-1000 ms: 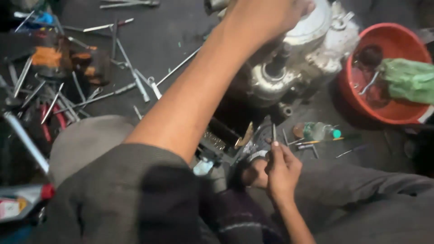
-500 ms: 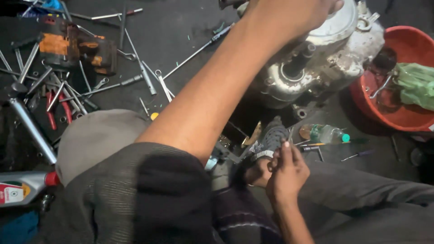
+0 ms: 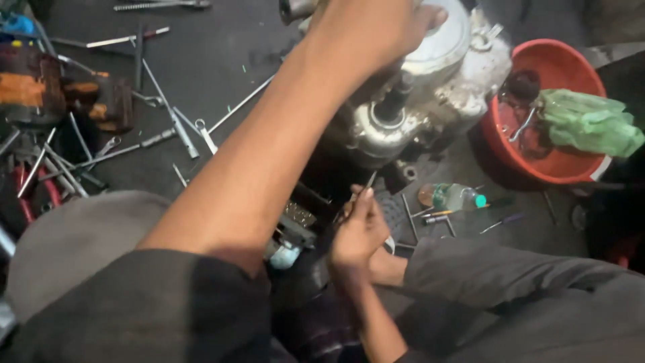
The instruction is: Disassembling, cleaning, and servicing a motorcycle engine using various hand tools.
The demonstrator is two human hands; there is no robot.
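scattered steel wrenches and rods are spread over the dark floor at the left. the left hand is laid, fingers curled, on the silver metal engine casing. below it, a thin metal tool is pinched by the right hand. a red plastic basin holding a green cloth is set at the right.
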